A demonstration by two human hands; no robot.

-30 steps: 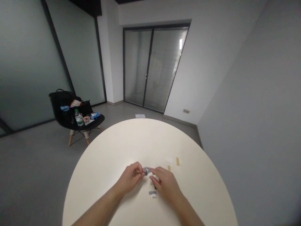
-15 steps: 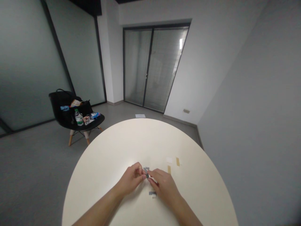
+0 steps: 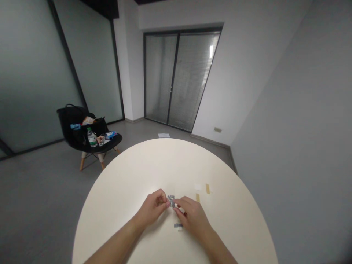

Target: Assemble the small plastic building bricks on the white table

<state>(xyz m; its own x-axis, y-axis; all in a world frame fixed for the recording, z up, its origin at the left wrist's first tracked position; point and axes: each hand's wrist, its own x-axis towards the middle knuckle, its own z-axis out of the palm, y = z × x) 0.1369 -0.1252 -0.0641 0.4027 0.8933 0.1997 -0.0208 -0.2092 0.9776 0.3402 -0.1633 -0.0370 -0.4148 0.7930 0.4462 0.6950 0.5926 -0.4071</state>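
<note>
My left hand (image 3: 152,209) and my right hand (image 3: 192,217) meet above the middle of a round cream table (image 3: 165,165). Between their fingertips is a small grey-blue piece (image 3: 171,200), too small to identify, and my fingers partly hide it. Just below my right hand, a small grey and white piece (image 3: 178,226) lies on the tabletop. Two strips of tan tape (image 3: 207,189) and a white square of paper or tape (image 3: 197,187) sit to the right of my hands.
A black chair (image 3: 90,143) with wooden legs stands beyond the table at left, holding a black bag, a water bottle (image 3: 92,137) and packets. A sheet of paper (image 3: 164,135) lies on the floor before a glass door (image 3: 178,80).
My hands have drawn slightly closer around the small grey-blue piece, which sits a little differently between my fingertips. The pieces on the table have not moved.
</note>
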